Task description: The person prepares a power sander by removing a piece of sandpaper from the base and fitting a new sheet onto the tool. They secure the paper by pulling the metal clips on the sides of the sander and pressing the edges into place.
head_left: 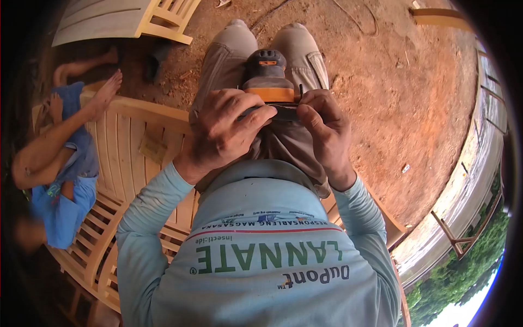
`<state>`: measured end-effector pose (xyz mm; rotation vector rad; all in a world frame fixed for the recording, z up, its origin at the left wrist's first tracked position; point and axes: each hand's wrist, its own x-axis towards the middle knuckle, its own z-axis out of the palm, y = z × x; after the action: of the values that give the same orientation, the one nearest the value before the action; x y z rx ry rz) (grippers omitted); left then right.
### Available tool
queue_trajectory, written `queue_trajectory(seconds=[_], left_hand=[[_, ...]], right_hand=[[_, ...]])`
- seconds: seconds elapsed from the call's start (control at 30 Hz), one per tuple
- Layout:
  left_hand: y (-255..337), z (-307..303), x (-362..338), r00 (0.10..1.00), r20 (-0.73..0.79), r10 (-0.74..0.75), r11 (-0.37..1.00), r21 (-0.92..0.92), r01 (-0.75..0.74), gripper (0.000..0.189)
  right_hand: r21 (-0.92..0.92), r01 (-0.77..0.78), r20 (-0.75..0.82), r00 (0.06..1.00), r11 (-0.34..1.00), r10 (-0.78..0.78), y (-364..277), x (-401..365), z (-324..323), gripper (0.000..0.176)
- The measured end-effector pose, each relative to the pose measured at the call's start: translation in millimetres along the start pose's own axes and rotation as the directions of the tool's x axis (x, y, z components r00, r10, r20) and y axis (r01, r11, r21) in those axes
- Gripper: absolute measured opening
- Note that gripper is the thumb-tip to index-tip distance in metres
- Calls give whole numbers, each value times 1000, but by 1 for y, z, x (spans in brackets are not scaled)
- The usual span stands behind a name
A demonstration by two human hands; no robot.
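Note:
An orange and black power sander (pixel 268 76) lies across my lap, its base turned toward my body. My left hand (pixel 231 125) pinches the left side of a dark sheet or pad (pixel 286 113) at the sander's base, thumb and fingers pressed together. On the other side, my right hand (pixel 326 125) has its thumb and bent forefinger closed at the right end of the same dark edge, beside a small black lever (pixel 301 90). How the dark piece meets the sander's base is partly hidden by my fingers.
Slatted wooden benches (pixel 117 147) lie beneath and left of me. Another person in blue (pixel 71 201) sits at the left, legs bent. A wooden piece (pixel 103 24) stands at upper left, above bare reddish ground (pixel 397 109). A wooden board (pixel 444 19) is at upper right.

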<state>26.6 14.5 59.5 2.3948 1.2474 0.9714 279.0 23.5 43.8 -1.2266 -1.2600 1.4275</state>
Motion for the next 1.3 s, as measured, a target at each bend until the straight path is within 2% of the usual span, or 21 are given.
queue_trajectory(seconds=[0.1, 0.3, 0.5, 0.6, 0.7, 0.9, 1.0, 1.2, 1.3], left_hand=[[0, 2, 3, 999, -43, -13, 1000, -24, 12, 44], [1, 1, 1, 999, -36, -22, 1000, -20, 22, 42], [4, -4, 2, 1000, -7, 8, 1000, 20, -8, 36], [7, -7, 7, 999, 32, -23, 999, 31, 22, 36], [9, -8, 15, 999, 42, 29, 1000, -3, -29, 42], [17, -10, 24, 988, 138, 66, 998, 13, -68, 33], [22, -11, 26, 981, 196, -8, 1000, 23, 3, 29], [21, -14, 33, 969, 236, -73, 982, -150, 111, 32], [21, -12, 32, 972, 226, -68, 989, -111, 95, 35]], right_hand=[[50, -56, -7, 998, 997, 56, 5, 0, -4, 16], [-49, 44, 68, 997, 998, -41, 1, 4, -10, 15], [-64, 37, 103, 994, 997, -30, -4, 5, -14, 15], [-130, 27, 113, 994, 991, -12, -5, 6, -17, 14], [-91, -5, 153, 988, 996, 19, -5, 8, -20, 14], [88, -90, 172, 982, 992, 74, -4, 7, -20, 14], [93, -81, 177, 982, 992, 64, -4, 7, -21, 15], [39, -114, 198, 975, 993, 104, -5, 9, -25, 15], [26, -122, 187, 976, 992, 115, -4, 8, -25, 16]])
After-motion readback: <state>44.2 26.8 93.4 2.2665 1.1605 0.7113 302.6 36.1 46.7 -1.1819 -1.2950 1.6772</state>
